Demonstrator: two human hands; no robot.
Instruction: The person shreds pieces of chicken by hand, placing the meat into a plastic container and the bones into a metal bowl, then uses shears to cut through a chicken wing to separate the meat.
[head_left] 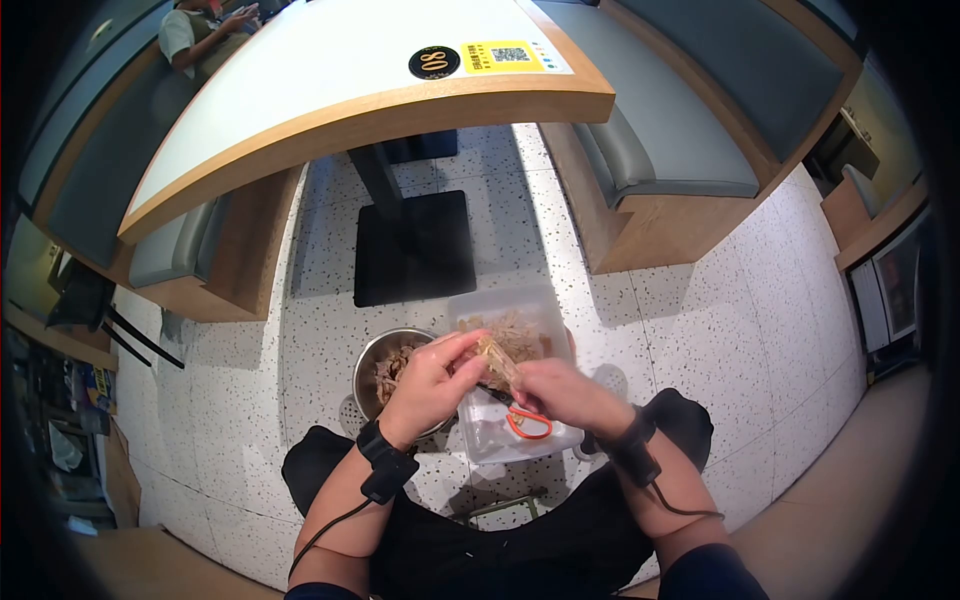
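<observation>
Pale piece point(497, 360) held up between the person's two hands, above the tray point(490, 442). Long axis aslant: far end toward the left hand point(428, 388), near end running back toward the right hand point(565, 392). Neither hand is nearer; both are at it, one at each end.

Left fingers point(462, 345) narrow, thumb and forefinger closed about the far-left end. Right fingers point(530, 377) curled in tight at the near-right end; exact contact there partly hidden by the knuckles. By judgement, the slant matters most: the piece bridges the two grips, so any pull or twist would act along that line.

Tray on the floor point(330, 290), between the person's knees; more pale pieces point(522, 335) heaped in its far part. Orange handle point(530, 432) of a tool at the near part, just below the right fingers; whether they touch it, cannot tell. Steel bowl point(358, 378) just left of the tray, brown pieces point(388, 372) in it, the left hand and wrist covering its right side. Table point(300, 140) stands beyond, on a dark base point(415, 265). Another person point(198, 42) at the far left, well apart.
</observation>
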